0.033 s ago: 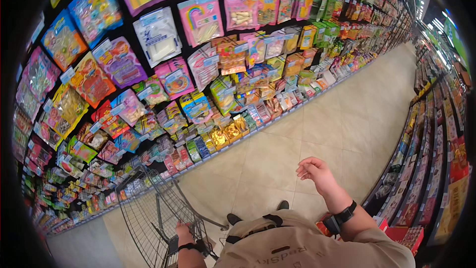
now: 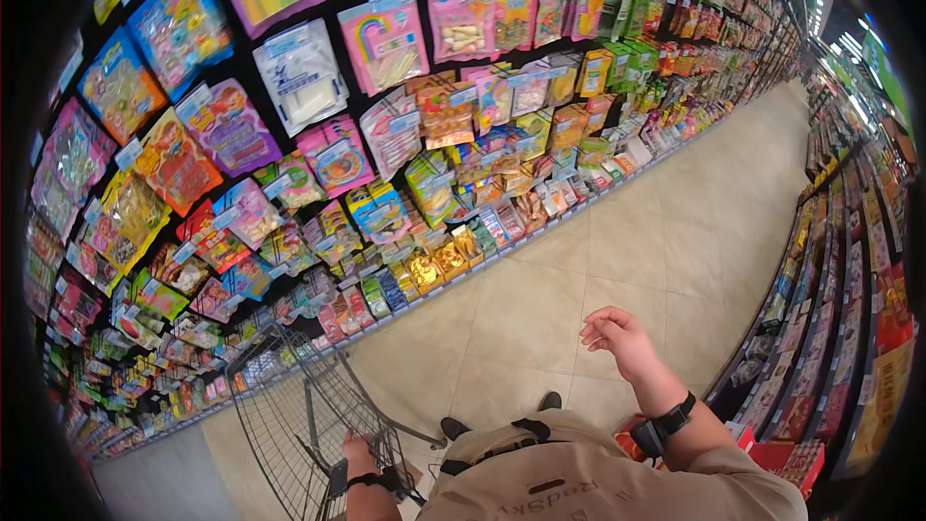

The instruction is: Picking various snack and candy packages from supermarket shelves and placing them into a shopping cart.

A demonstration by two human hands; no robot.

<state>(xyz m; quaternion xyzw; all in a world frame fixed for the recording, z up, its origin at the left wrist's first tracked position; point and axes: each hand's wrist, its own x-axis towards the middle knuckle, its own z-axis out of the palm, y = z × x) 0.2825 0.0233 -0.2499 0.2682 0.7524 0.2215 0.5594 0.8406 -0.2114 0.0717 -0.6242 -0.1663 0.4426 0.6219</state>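
My left hand (image 2: 359, 452) grips the rear handle of a wire shopping cart (image 2: 285, 396) at the lower left; a black band sits on that wrist. My right hand (image 2: 617, 338) is raised in the air over the tiled floor with its fingers loosely apart and nothing in them. A black watch-like band (image 2: 666, 425) wraps my right wrist. The cart's basket looks empty. My beige top fills the lower middle, with two dark shoe tips just above it.
A long wall of hanging colourful snack and candy packets (image 2: 386, 135) runs along the left and far up the aisle. Another shelf of goods (image 2: 839, 309) lines the right side. Beige floor tiles (image 2: 675, 222) stretch ahead between them.
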